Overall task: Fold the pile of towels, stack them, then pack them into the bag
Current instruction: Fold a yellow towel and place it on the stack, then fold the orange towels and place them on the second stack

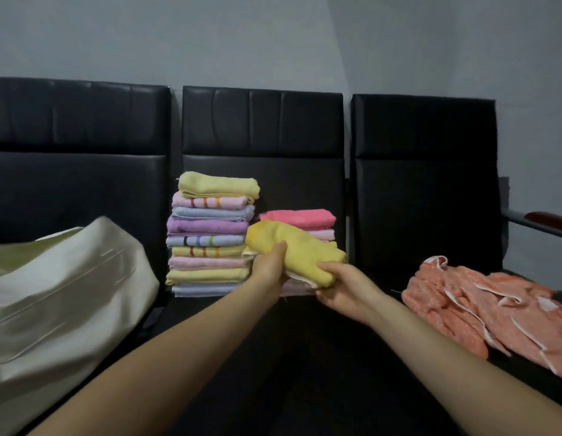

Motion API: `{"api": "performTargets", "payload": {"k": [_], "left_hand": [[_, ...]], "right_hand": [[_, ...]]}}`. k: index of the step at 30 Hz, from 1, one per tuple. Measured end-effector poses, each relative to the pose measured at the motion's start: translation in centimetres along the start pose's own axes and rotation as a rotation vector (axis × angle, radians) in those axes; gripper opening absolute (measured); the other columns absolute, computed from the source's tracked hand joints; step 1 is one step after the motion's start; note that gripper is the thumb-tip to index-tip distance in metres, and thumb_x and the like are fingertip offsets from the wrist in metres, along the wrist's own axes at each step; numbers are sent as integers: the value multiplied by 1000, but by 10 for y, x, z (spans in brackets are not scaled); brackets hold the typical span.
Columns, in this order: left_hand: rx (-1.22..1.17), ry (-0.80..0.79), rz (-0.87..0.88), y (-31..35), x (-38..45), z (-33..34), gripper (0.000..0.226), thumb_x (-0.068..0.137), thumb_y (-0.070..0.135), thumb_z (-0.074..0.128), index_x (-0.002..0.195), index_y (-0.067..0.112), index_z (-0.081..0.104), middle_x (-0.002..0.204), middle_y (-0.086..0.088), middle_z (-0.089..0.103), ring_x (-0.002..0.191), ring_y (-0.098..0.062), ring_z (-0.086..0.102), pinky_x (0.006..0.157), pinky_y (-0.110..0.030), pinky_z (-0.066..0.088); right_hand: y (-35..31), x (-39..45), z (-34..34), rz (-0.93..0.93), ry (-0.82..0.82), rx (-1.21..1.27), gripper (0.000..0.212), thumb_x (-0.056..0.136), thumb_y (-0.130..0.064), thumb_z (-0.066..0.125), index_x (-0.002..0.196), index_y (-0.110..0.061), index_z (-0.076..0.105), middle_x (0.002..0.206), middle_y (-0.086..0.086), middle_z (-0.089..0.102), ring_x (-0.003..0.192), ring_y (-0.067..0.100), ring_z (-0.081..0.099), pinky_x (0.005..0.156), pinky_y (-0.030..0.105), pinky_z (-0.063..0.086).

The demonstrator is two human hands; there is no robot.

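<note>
We hold a folded yellow towel in both hands, left hand and right hand gripping it, just near of the short stack. The tall stack is done; the orange pile at right awaits folding, the bag at left unpacked.

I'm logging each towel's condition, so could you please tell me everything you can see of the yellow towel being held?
The yellow towel is a soft terry-looking cloth, folded into a thick, slightly rumpled bundle with a pale edge showing underneath. It is held tilted, its left end higher, in front of the short stack topped by a pink towel. The left hand grips its left part; the right hand grips its lower right end.
</note>
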State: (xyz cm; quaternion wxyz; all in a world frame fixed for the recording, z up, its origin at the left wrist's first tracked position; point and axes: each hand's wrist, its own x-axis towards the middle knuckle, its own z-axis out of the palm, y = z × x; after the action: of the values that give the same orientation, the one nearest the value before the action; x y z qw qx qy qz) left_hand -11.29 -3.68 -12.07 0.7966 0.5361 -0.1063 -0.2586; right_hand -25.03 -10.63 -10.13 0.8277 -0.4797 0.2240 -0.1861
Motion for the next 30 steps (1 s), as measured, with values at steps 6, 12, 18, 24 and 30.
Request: {"api": "performTargets", "payload": {"k": [6, 12, 18, 24, 30], "left_hand": [[159, 101, 279, 47, 52, 22, 106, 63, 45, 83, 149, 28, 23, 139, 0, 45, 124, -26, 48, 105, -49, 44], [745, 93, 311, 73, 96, 29, 49, 101, 26, 42, 144, 5, 33, 140, -20, 47, 126, -37, 47, 105, -40, 40], [1342, 130, 438, 55, 96, 16, 36, 103, 19, 31, 130, -1, 45, 136, -24, 47, 125, -41, 45, 102, -45, 36], [1111, 101, 601, 0, 49, 11, 18, 95, 21, 44, 93, 7, 55, 103, -18, 59, 98, -35, 57, 78, -38, 41], [1145, -390, 354, -95, -7, 56, 24, 96, 19, 44, 89, 16, 67, 95, -4, 69, 87, -14, 60, 75, -25, 43]], "right_hand": [[-74, 73, 20, -296, 191, -274, 24, 95, -4, 43, 115, -15, 50, 84, 10, 52, 57, 19, 48, 39, 22, 35], [-99, 147, 14, -404, 239, -506, 45, 90, -8, 47, 135, -16, 46, 127, 17, 55, 104, 29, 60, 83, 39, 56], [-59, 177, -22, -317, 257, -914, 67, 69, -43, 49, 135, -34, 45, 125, 10, 55, 110, 28, 57, 98, 41, 47], [-25, 99, -84, -306, 330, -1096, 44, 96, -17, 52, 139, -12, 48, 135, 10, 54, 123, 23, 52, 92, 25, 38], [-18, 24, -187, -327, 573, -1147, 21, 93, -10, 53, 82, -16, 70, 80, 4, 70, 73, 16, 67, 69, 29, 52]]}}
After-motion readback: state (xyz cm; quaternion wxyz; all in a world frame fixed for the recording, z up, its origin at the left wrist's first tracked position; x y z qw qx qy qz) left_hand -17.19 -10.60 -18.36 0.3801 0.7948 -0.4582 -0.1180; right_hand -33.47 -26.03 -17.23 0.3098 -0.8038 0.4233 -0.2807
